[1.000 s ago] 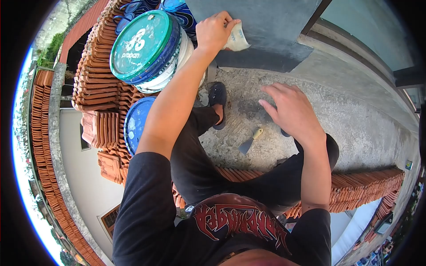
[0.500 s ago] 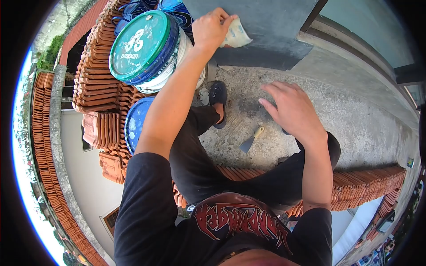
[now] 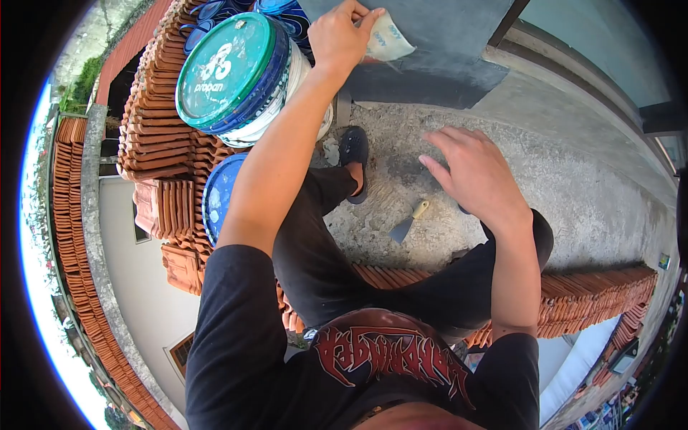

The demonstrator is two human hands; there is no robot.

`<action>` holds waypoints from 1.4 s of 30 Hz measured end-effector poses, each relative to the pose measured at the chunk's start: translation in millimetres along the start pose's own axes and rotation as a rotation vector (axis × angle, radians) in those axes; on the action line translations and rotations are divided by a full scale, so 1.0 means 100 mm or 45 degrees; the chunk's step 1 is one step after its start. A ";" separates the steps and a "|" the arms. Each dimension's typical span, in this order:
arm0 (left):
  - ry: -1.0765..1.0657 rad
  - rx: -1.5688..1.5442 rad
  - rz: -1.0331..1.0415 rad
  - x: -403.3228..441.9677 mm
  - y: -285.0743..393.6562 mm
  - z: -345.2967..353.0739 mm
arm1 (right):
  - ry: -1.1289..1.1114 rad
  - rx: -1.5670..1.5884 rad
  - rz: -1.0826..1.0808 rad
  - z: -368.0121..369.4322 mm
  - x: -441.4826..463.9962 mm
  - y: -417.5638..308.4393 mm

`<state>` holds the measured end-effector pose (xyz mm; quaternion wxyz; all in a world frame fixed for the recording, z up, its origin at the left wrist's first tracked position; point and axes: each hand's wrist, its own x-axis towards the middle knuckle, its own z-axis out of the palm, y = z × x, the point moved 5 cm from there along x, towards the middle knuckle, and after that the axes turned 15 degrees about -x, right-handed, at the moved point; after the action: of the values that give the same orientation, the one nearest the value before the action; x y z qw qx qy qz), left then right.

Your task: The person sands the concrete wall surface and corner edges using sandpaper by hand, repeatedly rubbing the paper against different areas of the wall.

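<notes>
The left hand [image 3: 338, 36] has a pale, curling sheet [image 3: 390, 37] pinched between thumb and fingers by its left edge, up by the dark grey wall [image 3: 430, 82], above that wall's bottom edge and toward its left side. I can't tell from here whether the sheet is touching the wall or just in front of it. The right hand [image 3: 469, 168] grips nothing; it hangs over the concrete floor [image 3: 566, 193], fingers loosely spread, thumb apart.

The sheet carries faint bluish print and could well be sandpaper. It ought to weigh next to nothing, springy rather than limp, inclined to roll up at the free corner and to tear if tugged there. The pinched edge seems a sound hold; spreading the fingers flat across its back would keep it from buckling.

Below, a scraper [image 3: 411, 221] lies on the floor between the legs, nearer the row of clay tiles [image 3: 588, 304] along the floor's near edge than the wall, its pale handle angled away from the person. A dark clog [image 3: 353, 147] rests on the floor toward its left edge. Past the left forearm is a bucket with a green lid [image 3: 223, 75], then a blue lid [image 3: 221, 193] partly behind the arm, with more stacked tiles [image 3: 158, 122] outermost.
</notes>
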<state>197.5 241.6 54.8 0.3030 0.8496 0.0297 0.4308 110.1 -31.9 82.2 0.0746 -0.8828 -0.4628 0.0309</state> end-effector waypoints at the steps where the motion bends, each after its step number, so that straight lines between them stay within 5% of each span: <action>1: -0.030 0.010 0.028 -0.05 -0.05 0.06 | -0.004 -0.007 -0.013 -0.01 0.01 -0.01; 42: -0.045 0.008 0.062 0.05 -0.01 -0.13 | 0.055 0.009 0.010 -0.06 -0.05 0.06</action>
<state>191.2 250.0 63.4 0.2901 0.8585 0.0052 0.4228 112.8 -39.7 87.0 0.0877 -0.8848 -0.4574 0.0137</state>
